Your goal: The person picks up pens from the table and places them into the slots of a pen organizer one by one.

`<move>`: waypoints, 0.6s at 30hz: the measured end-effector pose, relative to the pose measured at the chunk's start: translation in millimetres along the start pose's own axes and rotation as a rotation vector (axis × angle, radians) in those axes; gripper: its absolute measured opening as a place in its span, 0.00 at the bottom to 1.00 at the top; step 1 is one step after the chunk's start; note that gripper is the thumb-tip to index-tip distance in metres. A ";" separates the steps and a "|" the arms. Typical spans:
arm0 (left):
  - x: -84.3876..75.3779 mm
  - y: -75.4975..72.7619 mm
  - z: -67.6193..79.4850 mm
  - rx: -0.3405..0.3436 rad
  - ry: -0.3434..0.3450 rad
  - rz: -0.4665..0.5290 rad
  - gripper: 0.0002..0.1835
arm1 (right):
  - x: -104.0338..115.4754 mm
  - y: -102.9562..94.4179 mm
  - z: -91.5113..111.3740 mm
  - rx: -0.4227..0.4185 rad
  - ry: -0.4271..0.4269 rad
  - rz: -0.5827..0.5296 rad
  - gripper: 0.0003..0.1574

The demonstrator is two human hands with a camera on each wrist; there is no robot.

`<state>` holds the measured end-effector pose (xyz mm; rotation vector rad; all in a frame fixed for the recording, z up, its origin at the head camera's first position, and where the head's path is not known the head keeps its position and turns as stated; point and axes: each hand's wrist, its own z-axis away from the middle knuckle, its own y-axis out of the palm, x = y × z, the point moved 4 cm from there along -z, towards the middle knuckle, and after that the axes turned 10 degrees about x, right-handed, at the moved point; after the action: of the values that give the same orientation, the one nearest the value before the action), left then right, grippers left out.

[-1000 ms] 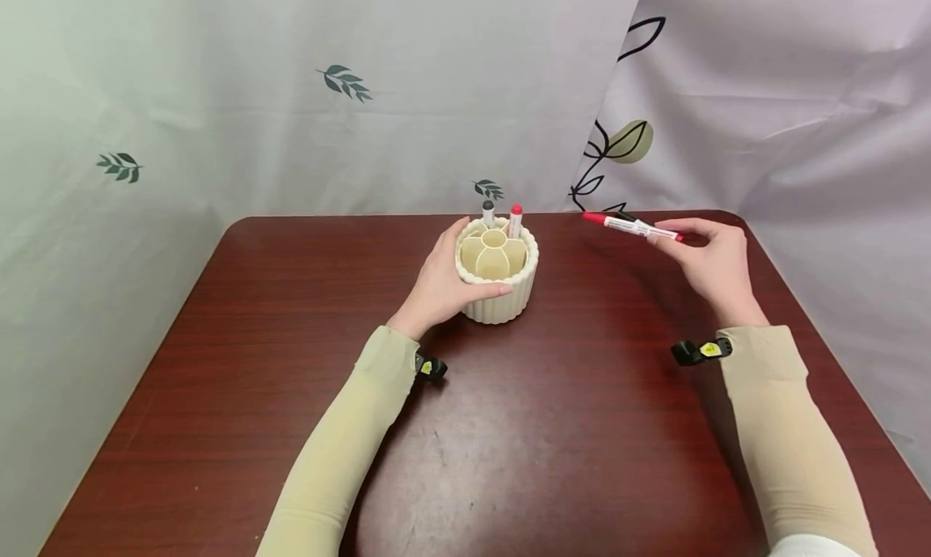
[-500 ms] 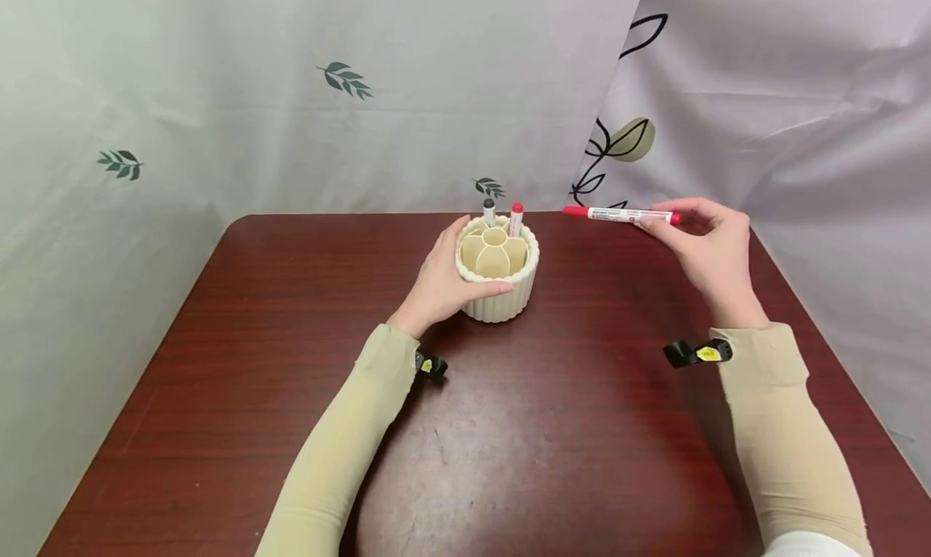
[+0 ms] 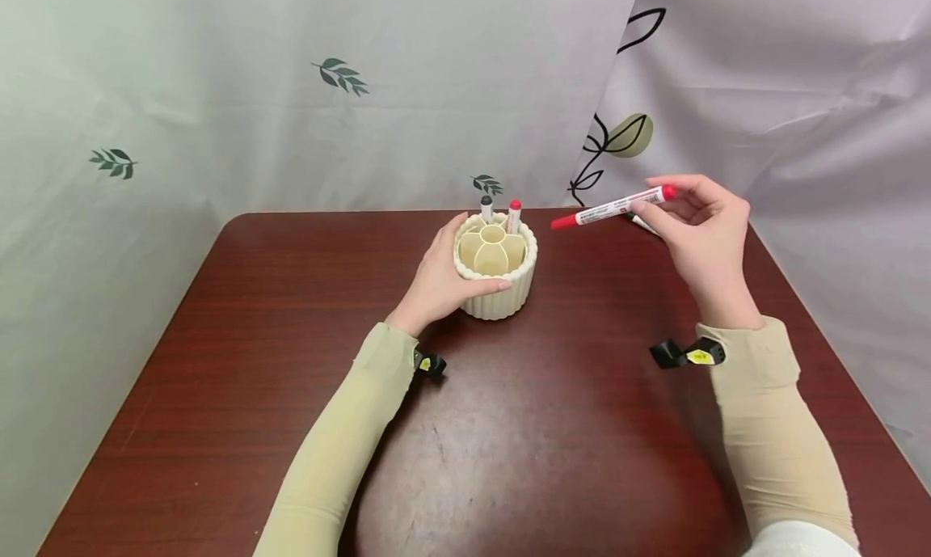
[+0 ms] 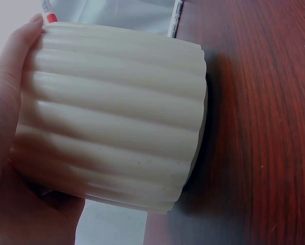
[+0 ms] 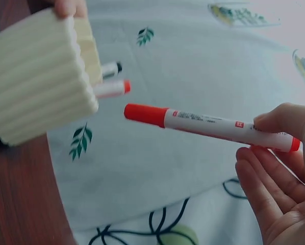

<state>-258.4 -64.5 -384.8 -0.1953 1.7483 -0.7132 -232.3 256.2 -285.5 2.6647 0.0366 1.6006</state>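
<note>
A cream ribbed pen holder (image 3: 502,298) with flower-shaped compartments stands upright on the table. My left hand (image 3: 440,278) grips its left side, thumb across the front. In its back compartments stand a black-ended marker (image 3: 487,209) and a red-ended marker (image 3: 514,216). To the right of the holder, my right hand (image 3: 709,238) pinches a white marker with a red cap (image 5: 208,125) near its rear end, between thumb and fingers. That marker is raised above the table, its cap pointing left toward the holder and tilted slightly down in the head view.
Another white marker (image 3: 644,224) lies at the back right of the dark red wooden table (image 3: 465,428), partly hidden behind my right hand. A pale curtain with leaf prints (image 3: 407,137) hangs right behind the table's back edge.
My right hand has risen and turned, swinging the red-capped marker so its rear end now points up and its cap sits lower and nearer the holder. My left hand stays on the holder.
</note>
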 end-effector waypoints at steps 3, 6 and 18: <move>0.1 -0.2 0.3 -0.001 0.000 0.003 0.65 | 5.2 8.4 1.3 0.014 -0.020 -0.071 0.22; 0.3 -0.5 0.4 -0.003 0.001 0.002 0.65 | 8.8 16.3 2.3 0.031 -0.035 -0.103 0.21; -0.1 -0.4 0.3 -0.001 0.002 0.004 0.65 | 9.5 41.9 3.5 0.107 -0.063 0.001 0.20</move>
<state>-258.3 -64.9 -384.6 -0.1920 1.7507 -0.7101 -224.7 214.6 -277.1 2.7929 0.1232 1.5567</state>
